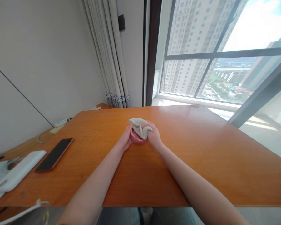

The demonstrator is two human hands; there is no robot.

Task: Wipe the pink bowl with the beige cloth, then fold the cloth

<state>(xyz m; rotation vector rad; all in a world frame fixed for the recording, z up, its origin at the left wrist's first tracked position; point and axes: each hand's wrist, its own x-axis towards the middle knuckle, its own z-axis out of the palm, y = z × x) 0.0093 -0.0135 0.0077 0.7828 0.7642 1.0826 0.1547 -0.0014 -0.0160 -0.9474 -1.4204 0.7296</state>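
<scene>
A small pink bowl (138,139) is on the wooden table, in front of me near the middle. My left hand (125,137) is closed around the bowl's left side. Bunched over the bowl's mouth is a whitish cloth (138,124), which hides most of the inside. On the other side, my right hand (155,133) grips the cloth with its fingers pressed into the folds at the bowl's right rim. Cloth and hand cover the far part of the bowl.
The brown wooden table (201,156) reaches toward a window. At left lie a dark phone (55,154) and a white power bank (18,170) with cables. Behind them a white power strip (61,122) rests by the wall. A grey curtain (110,56) hangs beyond the far edge.
</scene>
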